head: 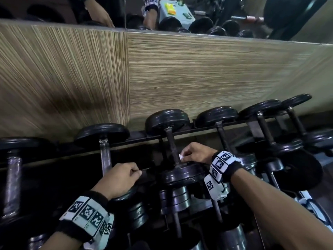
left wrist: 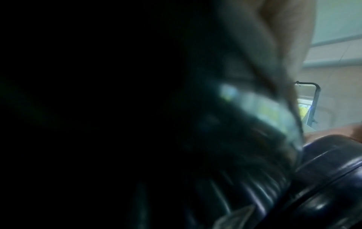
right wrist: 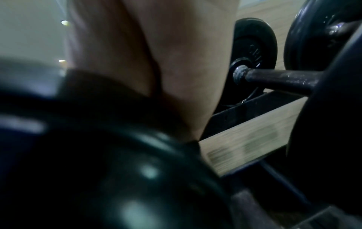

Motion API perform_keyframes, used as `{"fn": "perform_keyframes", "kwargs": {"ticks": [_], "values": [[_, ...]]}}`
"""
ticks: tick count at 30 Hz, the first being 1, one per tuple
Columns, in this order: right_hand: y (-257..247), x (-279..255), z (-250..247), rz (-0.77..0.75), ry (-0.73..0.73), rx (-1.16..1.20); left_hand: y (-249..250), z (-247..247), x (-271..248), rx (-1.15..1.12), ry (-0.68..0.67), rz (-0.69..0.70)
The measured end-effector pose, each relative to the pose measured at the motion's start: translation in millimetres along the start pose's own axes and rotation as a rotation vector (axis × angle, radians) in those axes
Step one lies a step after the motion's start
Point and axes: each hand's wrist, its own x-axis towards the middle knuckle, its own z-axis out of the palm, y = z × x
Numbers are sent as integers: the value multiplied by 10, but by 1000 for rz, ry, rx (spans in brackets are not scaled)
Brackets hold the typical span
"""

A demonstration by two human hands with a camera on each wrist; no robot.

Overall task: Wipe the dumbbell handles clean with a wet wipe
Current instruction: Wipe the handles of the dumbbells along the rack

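Pinching a small white wet wipe against a dull, dark metal dumbbell handle, the right hand curls its fingers round the bar close to its near end, just above the near weight plate. That dumbbell lies on a black steel rack with its long axis running from near to far, its far plate, a smooth black rubbery disc, close to the striped wood-grain wall panel. The handle is a slim round rod, matt and speckled, darker than the shiny chrome handle of the dumbbell to its left. The left hand rests on the near plate of that left dumbbell with fingers loosely curled; whether it holds anything I cannot tell. Both wrists wear bands with black-and-white square markers. More round-plated dumbbells sit in a row to the right, their handles parallel.
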Motion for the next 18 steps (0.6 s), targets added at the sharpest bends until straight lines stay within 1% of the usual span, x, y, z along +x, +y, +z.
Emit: {"fn": "perform_keyframes", "kwargs": {"ticks": [5, 7, 8, 10, 12, 14, 18], "values": [[-95, -284, -155, -70, -16, 44, 4, -12, -25, -19, 0, 9], [-215, -396, -152, -132, -32, 24, 21, -14, -31, -13, -1, 12], [-286, -406, -113, -176, -29, -29, 28, -13, -33, -16, -2, 16], [-438, -339, -6, -274, -1, -207, 33, -20, -35, -26, -5, 20], [-521, -229, 71, -326, 0, -388, 29, -29, -50, -36, -3, 23], [-495, -163, 64, -299, -34, -446, 23, -30, -67, -44, 8, 29], [-314, -204, -45, -215, -42, -276, 22, -32, -83, -59, 24, 36]]}}
